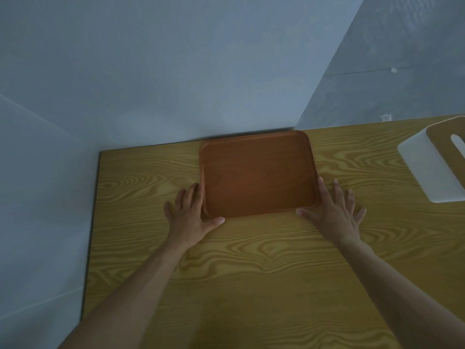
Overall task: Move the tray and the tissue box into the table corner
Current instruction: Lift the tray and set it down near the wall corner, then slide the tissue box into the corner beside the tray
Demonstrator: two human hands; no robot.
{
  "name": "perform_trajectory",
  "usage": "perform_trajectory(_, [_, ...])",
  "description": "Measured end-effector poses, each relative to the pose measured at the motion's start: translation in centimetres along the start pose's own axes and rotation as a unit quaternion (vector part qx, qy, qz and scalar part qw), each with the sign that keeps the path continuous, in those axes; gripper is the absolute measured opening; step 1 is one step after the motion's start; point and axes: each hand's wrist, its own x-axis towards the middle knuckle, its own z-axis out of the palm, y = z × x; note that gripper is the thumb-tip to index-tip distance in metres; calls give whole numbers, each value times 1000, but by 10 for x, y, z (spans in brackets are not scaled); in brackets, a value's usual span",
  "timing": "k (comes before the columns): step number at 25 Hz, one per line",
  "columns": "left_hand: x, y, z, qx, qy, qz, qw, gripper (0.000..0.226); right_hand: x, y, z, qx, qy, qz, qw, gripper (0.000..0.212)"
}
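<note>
A reddish-brown rectangular tray lies flat on the wooden table, its far edge against the back wall. My left hand rests flat on the table at the tray's near left corner, fingers along its left edge and thumb under its near edge. My right hand lies spread at the near right corner, index finger along the right edge, thumb at the near edge. Neither hand grips anything. A white tissue box with a wooden slotted lid stands at the far right, partly cut off by the frame.
Pale blue-grey walls meet the table's back edge. The table's far left corner lies left of the tray, with bare wood between them. A grey floor shows beyond the table at upper right.
</note>
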Motion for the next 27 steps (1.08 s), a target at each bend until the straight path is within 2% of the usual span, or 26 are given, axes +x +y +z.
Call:
perform_trajectory(10, [8,6,-9,12,-20,-19,1000,113,9,-9,-12,-32,-4,16,999,110])
perform_trajectory(15, [-8,14,-14,-6,-53,-86,995,117,-4,-7,-10,-1,-15,17,1000,114])
perform_trajectory(19, [-46,7,-8,18,-100,-93,990,108,-41,4,4,-51,-44,14,998,102])
perform_trajectory(27, [-121,-12,4,17,-113,-46,992,79,-147,20,40,-89,-74,-24,993,79])
